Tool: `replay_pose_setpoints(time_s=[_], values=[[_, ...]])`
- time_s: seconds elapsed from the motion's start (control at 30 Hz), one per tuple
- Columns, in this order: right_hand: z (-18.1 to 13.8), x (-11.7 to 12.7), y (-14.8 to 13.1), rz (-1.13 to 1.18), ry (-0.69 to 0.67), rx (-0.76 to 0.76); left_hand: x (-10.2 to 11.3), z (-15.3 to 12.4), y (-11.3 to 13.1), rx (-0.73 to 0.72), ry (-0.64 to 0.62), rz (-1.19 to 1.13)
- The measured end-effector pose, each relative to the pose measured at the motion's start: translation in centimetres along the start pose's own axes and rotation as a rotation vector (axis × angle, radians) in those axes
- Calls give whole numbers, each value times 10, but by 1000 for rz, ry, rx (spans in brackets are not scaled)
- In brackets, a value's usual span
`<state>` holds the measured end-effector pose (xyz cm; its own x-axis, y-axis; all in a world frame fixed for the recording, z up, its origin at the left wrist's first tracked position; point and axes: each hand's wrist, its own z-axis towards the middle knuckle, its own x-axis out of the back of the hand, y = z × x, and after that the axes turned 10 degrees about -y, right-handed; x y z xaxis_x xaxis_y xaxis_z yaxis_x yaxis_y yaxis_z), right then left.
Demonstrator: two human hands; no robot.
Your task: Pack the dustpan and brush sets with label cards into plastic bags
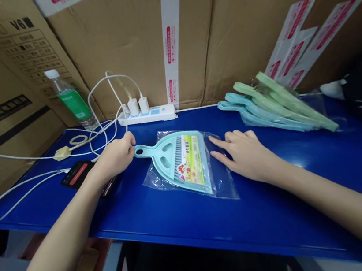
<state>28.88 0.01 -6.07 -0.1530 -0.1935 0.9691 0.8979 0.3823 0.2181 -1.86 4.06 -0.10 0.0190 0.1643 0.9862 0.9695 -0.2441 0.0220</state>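
A light blue dustpan (162,147) with a small brush (178,158) nested in it lies flat on the blue table, the handle pointing left. A clear plastic bag (224,178) surrounds the set, and a printed yellow-green label (191,160) shows on it. Around the handle's end, the fingers of my left hand (117,156) are closed; its fingertips are partly hidden. My right hand (245,156) is at the bag's right edge, thumb and forefinger stretched out and apart, its other fingers curled. Whether the fingertips press the plastic I cannot tell.
More bagged dustpan sets (275,105), green and blue, are piled at the back right. A white power strip (161,113) with chargers and loose cables sits against the cardboard. A water bottle (75,102) and a phone (79,173) are on the left.
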Motion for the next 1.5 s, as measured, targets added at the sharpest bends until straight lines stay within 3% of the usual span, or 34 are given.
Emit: replay_pose_setpoints(time_s=[0.2,0.4,0.63,0.87,1.1,1.33,1.5], values=[[-1,8,-2,22,-27,-5,2,-2,3,20,35,84],[3,2,8,184,127,-24,4,-6,10,52,135,122],[14,-10,16,431,151,-19,5,-15,18,-183,91,-67],[19,-12,15,513,203,-24,1,-13,18,-300,-11,-73],[9,5,20,538,3,-14,-3,-10,18,-287,-8,8],[10,5,23,538,83,-18,-11,-6,18,-363,0,29],[10,14,19,634,-46,-31,-12,-6,21,-315,-16,50]])
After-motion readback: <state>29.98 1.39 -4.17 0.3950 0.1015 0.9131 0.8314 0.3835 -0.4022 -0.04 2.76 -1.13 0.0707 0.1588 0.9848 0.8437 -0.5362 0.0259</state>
